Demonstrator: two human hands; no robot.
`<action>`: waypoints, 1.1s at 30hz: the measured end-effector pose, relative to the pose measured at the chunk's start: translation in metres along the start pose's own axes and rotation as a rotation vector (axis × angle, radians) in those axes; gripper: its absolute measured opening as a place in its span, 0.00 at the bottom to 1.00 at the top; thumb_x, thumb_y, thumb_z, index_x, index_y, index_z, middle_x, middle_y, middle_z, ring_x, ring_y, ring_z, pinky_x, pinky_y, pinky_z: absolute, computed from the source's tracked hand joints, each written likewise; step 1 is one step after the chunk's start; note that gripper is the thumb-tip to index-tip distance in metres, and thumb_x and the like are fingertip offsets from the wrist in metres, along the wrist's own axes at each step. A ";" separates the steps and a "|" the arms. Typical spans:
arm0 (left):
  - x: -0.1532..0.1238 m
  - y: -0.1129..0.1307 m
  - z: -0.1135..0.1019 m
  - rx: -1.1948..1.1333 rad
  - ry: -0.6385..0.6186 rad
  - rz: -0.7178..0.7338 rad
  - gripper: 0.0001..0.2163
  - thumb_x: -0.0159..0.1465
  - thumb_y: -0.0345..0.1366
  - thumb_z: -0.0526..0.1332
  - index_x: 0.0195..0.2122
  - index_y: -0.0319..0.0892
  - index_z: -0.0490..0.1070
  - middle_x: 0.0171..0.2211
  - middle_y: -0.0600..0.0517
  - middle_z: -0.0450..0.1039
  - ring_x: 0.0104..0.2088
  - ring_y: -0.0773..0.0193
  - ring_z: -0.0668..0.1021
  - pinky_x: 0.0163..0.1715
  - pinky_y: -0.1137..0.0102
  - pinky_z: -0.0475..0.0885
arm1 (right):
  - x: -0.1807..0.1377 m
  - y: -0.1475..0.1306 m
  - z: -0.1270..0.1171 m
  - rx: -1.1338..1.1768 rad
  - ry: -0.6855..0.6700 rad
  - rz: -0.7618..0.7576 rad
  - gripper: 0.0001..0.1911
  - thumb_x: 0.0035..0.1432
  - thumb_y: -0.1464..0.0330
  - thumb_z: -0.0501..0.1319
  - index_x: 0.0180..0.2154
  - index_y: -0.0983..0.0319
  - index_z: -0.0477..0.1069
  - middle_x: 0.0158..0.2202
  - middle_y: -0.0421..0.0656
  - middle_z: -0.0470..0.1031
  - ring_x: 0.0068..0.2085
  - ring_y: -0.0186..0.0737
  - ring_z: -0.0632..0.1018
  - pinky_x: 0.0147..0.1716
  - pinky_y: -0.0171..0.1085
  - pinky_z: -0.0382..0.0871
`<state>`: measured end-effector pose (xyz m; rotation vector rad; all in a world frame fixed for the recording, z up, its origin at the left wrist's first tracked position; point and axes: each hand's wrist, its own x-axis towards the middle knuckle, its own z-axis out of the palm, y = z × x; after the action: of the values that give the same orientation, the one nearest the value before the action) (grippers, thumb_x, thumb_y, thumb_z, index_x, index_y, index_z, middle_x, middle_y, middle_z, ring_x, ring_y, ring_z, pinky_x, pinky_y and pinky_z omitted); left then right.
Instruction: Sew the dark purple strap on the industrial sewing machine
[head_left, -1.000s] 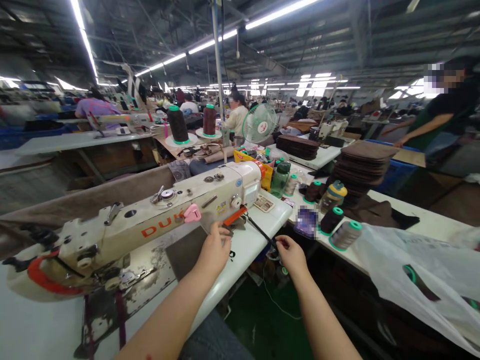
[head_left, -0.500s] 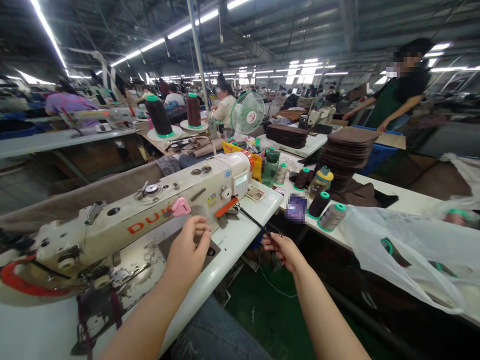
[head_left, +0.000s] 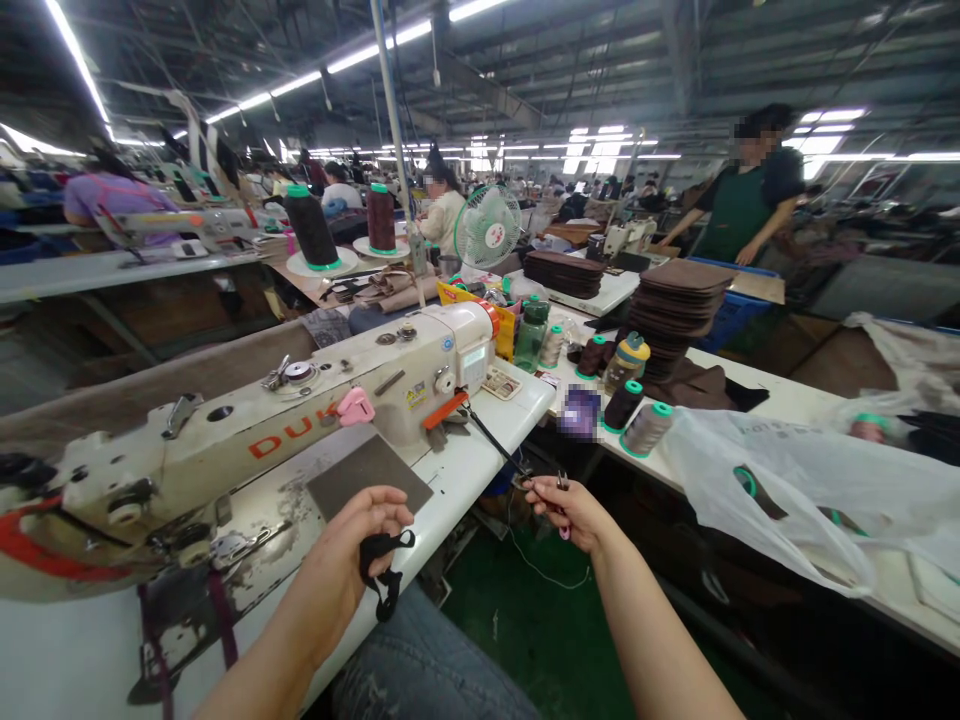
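My left hand [head_left: 352,555] is closed on a short looped black strap [head_left: 382,570] just above the front edge of the white sewing table [head_left: 480,470]. Behind it a dark brown fabric piece [head_left: 369,474] lies flat beside the cream sewing machine [head_left: 300,415]. My right hand [head_left: 566,510] is off the table's right end, pinching small thread snips [head_left: 561,487] and the end of a black strap [head_left: 491,440] that runs back to the machine's orange part [head_left: 444,410].
Thread cones [head_left: 637,415], bottles [head_left: 534,335] and stacked brown pieces [head_left: 675,305] sit on the table to the right, with a clear plastic bag [head_left: 795,490]. A small fan [head_left: 489,225] and large thread cones [head_left: 311,230] stand behind. A person [head_left: 742,205] stands at right.
My left hand drew back from the machine toward me, now holding a looped black strap. My right hand stayed at the strap's end. The view shifted slightly.
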<state>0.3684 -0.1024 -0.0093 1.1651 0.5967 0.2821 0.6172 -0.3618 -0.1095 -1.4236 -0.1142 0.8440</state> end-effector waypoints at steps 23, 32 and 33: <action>-0.020 -0.024 -0.011 0.036 -0.190 -0.190 0.13 0.58 0.36 0.62 0.43 0.38 0.75 0.33 0.52 0.73 0.28 0.68 0.66 0.29 0.72 0.59 | 0.006 0.017 -0.006 -0.077 0.002 0.045 0.14 0.51 0.67 0.75 0.38 0.64 0.79 0.41 0.50 0.85 0.30 0.33 0.81 0.14 0.23 0.48; -0.021 -0.028 -0.006 0.040 -0.180 -0.213 0.13 0.57 0.38 0.62 0.42 0.38 0.75 0.35 0.50 0.74 0.30 0.67 0.68 0.28 0.72 0.58 | 0.005 0.017 -0.004 -0.102 0.017 0.045 0.18 0.51 0.67 0.74 0.44 0.63 0.78 0.39 0.49 0.84 0.31 0.35 0.83 0.15 0.24 0.48; -0.021 -0.029 -0.006 0.044 -0.175 -0.217 0.13 0.57 0.39 0.62 0.42 0.38 0.75 0.35 0.50 0.73 0.30 0.66 0.68 0.28 0.72 0.58 | 0.005 0.017 -0.003 -0.103 0.026 0.040 0.20 0.51 0.67 0.74 0.46 0.63 0.77 0.39 0.49 0.84 0.31 0.36 0.83 0.15 0.24 0.48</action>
<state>0.3451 -0.1190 -0.0313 1.1425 0.5719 -0.0181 0.6150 -0.3623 -0.1268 -1.5374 -0.1110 0.8625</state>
